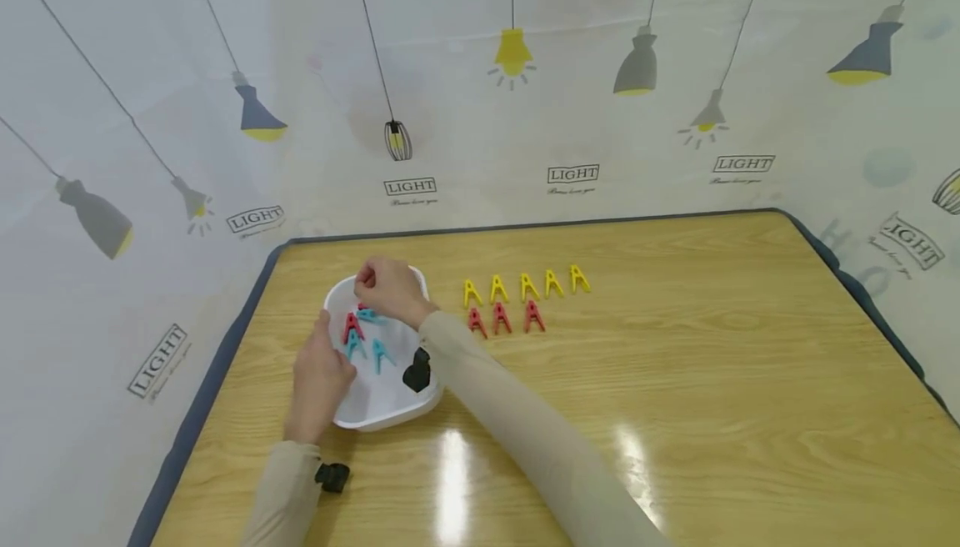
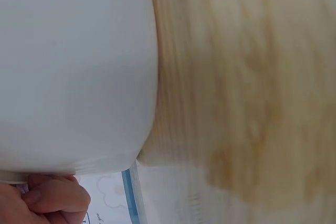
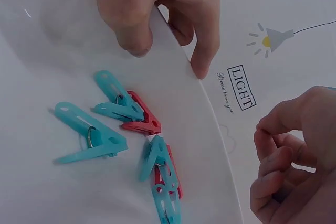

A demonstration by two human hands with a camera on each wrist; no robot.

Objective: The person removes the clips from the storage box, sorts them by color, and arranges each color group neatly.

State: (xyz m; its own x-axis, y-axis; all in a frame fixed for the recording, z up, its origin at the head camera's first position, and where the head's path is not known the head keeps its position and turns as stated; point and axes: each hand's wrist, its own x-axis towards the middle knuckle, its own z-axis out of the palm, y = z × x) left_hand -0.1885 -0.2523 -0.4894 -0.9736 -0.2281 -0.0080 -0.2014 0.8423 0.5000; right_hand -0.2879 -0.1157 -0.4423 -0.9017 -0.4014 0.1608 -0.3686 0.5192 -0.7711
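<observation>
My left hand [image 1: 318, 380] grips the near-left side of a white plastic basin [image 1: 386, 422], thumb inside and fingers outside over the rim. The left wrist view shows its curled fingers [image 2: 58, 198] at the basin's edge. Above the basin's far part is my right hand [image 1: 390, 288]. Its fingers are curled with thumb and fingertip together, and nothing shows between them in the right wrist view. Several teal clothespins [image 3: 92, 135] lie in the basin, with two red clothespins [image 1: 352, 327] partly overlapped by teal ones.
Right of the basin, a row of several yellow clothespins [image 1: 528, 287] stretches across the wooden table [image 1: 712, 380]. Three red clothespins [image 1: 501, 318] line up in front of them. A printed curtain [image 1: 480, 130] borders the table's back and sides.
</observation>
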